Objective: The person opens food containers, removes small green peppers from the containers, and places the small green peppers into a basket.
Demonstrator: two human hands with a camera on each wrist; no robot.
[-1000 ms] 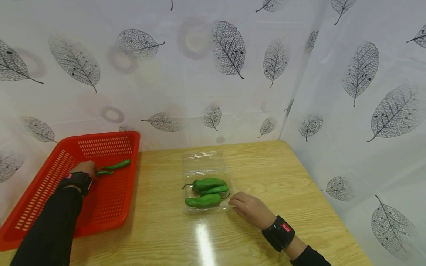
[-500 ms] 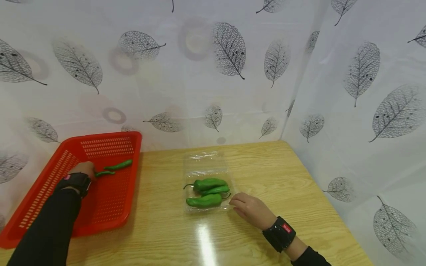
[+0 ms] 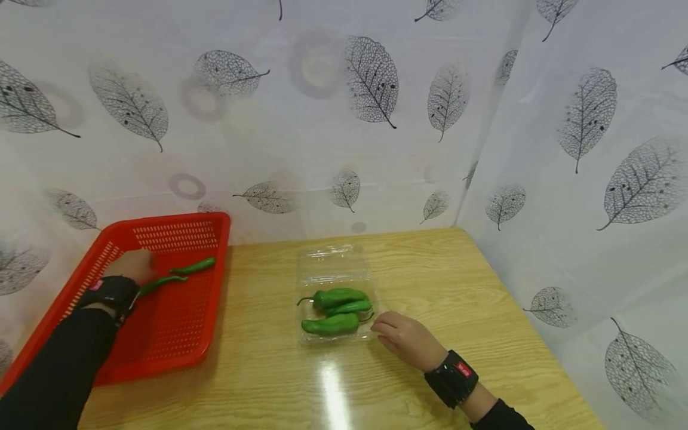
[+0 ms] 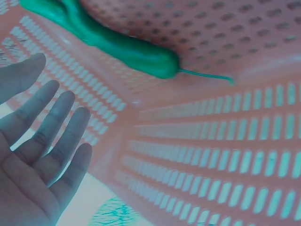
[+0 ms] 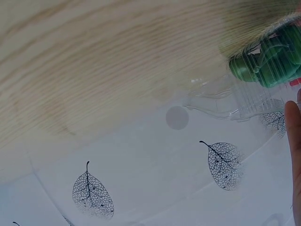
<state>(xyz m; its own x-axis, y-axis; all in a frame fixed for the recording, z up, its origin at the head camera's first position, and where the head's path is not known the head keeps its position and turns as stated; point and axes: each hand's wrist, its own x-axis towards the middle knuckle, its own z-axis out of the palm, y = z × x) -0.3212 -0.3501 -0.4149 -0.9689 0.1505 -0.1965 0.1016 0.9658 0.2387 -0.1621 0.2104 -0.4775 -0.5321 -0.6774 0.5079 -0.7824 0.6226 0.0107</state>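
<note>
My left hand (image 3: 131, 266) is over the left part of a red plastic basket (image 3: 212, 310), blurred in the head view. Its fingers are spread and hold nothing in the left wrist view. Two green peppers are near it in the basket: the nearer pepper (image 3: 160, 283), partly behind the wrist, and the farther pepper (image 3: 196, 266). My right hand (image 3: 408, 339) rests on the table, fingertips at the front right corner of a clear plastic box (image 3: 330, 263). Several green peppers (image 3: 337, 297) lie in the box, whose lid is folded back. Its exact contact with the box is unclear.
The wooden table (image 3: 430, 269) bears the basket on the left and the box in the middle. A white sheet (image 3: 398, 161) with leaf prints hangs behind and along the right side. The basket's raised rim (image 3: 220, 239) faces the box.
My left hand has drawn back a little to the left, uncovering more of the nearer pepper in the basket. My right hand and the box have stayed in place.
</note>
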